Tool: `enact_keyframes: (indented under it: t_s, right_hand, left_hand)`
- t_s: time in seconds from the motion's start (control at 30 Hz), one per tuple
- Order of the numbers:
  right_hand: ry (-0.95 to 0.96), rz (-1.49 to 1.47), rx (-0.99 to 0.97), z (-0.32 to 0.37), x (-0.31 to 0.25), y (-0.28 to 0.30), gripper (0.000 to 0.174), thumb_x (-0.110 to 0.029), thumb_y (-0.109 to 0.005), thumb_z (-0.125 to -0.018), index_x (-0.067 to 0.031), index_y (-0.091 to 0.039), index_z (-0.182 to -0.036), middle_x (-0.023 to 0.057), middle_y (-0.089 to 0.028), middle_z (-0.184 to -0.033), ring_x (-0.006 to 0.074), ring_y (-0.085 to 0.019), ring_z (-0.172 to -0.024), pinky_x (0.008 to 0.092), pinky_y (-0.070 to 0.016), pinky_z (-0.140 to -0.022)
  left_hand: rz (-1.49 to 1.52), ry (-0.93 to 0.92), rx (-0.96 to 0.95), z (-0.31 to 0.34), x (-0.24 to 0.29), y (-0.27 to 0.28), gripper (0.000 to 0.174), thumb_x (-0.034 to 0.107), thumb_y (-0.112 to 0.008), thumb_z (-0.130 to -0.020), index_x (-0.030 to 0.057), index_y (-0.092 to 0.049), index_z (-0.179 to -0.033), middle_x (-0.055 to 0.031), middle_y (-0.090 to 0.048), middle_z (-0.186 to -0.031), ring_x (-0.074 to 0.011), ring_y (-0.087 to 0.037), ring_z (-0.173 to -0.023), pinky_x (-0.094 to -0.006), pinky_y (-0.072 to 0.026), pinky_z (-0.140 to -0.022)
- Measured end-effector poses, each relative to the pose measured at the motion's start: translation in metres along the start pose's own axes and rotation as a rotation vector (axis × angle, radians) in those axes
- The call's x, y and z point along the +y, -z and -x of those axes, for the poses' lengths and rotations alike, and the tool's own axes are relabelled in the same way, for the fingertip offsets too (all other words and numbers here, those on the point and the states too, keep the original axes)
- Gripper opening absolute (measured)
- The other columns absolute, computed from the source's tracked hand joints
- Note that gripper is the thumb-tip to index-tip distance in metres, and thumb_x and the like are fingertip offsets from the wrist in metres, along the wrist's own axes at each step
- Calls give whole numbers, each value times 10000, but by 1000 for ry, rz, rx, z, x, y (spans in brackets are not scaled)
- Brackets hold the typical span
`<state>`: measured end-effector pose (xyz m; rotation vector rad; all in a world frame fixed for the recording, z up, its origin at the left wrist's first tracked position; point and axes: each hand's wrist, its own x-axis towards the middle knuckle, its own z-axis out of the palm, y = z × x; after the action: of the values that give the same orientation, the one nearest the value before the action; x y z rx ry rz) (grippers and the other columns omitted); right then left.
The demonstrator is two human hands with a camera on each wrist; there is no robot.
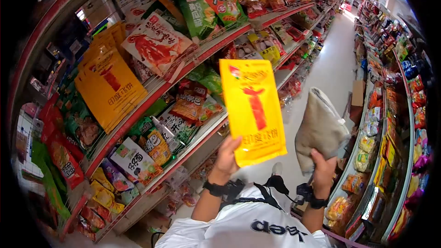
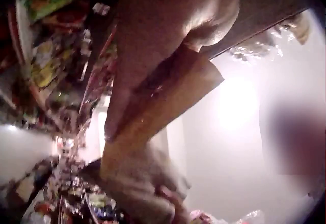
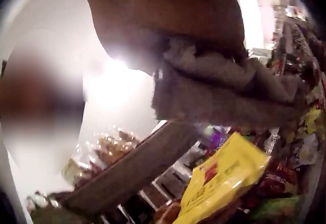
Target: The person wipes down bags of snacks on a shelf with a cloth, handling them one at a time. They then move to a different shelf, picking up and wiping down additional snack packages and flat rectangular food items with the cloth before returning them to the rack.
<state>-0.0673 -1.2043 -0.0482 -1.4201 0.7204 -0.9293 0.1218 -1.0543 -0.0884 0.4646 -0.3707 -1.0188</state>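
Note:
My left hand (image 1: 226, 157) grips a flat yellow snack packet (image 1: 254, 115) by its lower left edge. The packet stands upright with its printed front towards the head camera, a red strip pictured in the middle. To its right, my right hand (image 1: 323, 170) holds a folded grey-beige cloth (image 1: 321, 131) from below, the thumb on its near side. In the left wrist view the packet (image 2: 153, 117) is seen nearly edge-on, with the cloth (image 2: 145, 180) behind. The right wrist view shows the cloth (image 3: 224, 94) hanging along the hand and the packet (image 3: 224, 175) beyond.
On the left, a tiered shelf (image 1: 183, 69) carries many snack bags, including a stack of similar yellow packets (image 1: 108, 92). Another packed shelf (image 1: 372, 128) runs along the right. Between them lies a pale aisle floor (image 1: 333, 59), with a cardboard box (image 1: 358, 93) by the right shelf.

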Motion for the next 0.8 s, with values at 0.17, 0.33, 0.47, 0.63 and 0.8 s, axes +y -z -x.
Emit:
enact_keyframes:
  t_s: [0.17, 0.33, 0.47, 0.63, 0.8]
  right_hand:
    - [520, 658, -368, 9, 2, -57, 496, 67, -428, -626, 26, -434, -1121, 217, -414, -1158, 378, -340, -1119, 409, -207, -972]
    - [555, 598, -540, 19, 14, -72, 547, 15, -435, -585, 8, -436, -1132, 218, -310, -1251, 380, -179, -1231, 569, -115, -958]
    - [430, 452, -466, 13, 19, -67, 541, 13, -431, -614, 0, -417, -1155, 213, -348, -1223, 369, -230, -1204, 486, -137, -987]
    - [-24, -121, -312, -8, 11, -53, 394, 23, -452, -690, 41, -457, -1083, 101, -528, -1030, 174, -482, -962, 277, -353, -859]
    - [137, 29, -387, -9, 24, -48, 424, 38, -472, -657, 27, -469, -1081, 152, -506, -1080, 247, -475, -1009, 305, -341, -883]
  left_hand:
    - [127, 108, -9, -4, -64, -11, 416, 241, -378, -855, 39, -348, -1218, -108, -435, -1200, -242, -450, -1075, -375, -350, -919]
    - [530, 166, -235, -8, -66, 2, 509, 406, -332, -834, 112, -343, -1249, -67, -362, -1271, -232, -373, -1147, -378, -278, -967]
    - [251, 159, 57, -6, -74, 5, 507, 404, -328, -838, 101, -346, -1243, -71, -402, -1240, -234, -406, -1113, -380, -298, -955]
    - [35, 183, -94, -14, -79, -13, 452, 369, -222, -904, 58, -316, -1219, -62, -439, -1166, -176, -450, -1038, -313, -339, -898]
    - [-18, 149, 28, -14, -65, -21, 473, 392, -237, -895, 66, -308, -1231, -88, -436, -1178, -213, -442, -1065, -356, -347, -907]
